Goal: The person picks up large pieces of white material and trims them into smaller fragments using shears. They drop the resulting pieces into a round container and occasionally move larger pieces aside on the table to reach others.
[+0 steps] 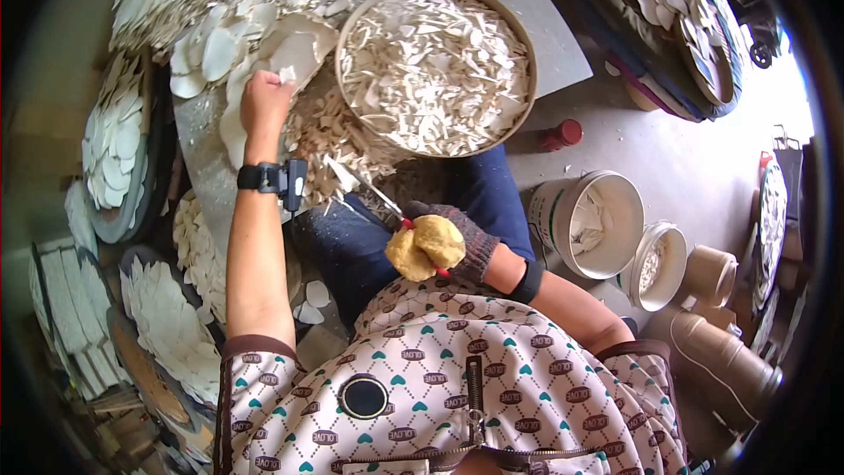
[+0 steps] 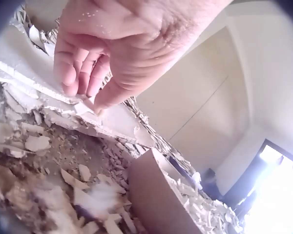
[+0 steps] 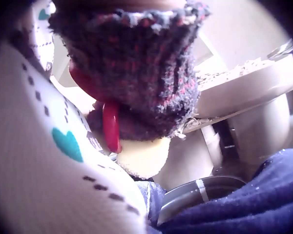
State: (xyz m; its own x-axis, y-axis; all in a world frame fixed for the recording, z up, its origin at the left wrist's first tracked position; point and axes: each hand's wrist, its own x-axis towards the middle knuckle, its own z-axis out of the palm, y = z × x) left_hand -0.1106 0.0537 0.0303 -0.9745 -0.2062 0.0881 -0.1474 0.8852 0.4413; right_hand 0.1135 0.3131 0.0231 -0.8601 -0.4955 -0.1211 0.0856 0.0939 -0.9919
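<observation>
My bare left hand pinches a small white flake between thumb and fingertips. It is over large pale slabs on the table; in the left wrist view the flake overlaps a slab's edge. My right hand, in a dark knitted glove, grips red-handled scissors low over my lap. Yellow sponge-like padding is bunched around the handles. The scissor blades point away toward the heap of scraps. One red handle loop shows below the glove; the fingers inside the grip are mostly hidden.
A round tray full of white chips stands on the grey table. Brown and white scraps lie beside it. White buckets and a red-capped container are at right. Baskets of pale slices stand at left.
</observation>
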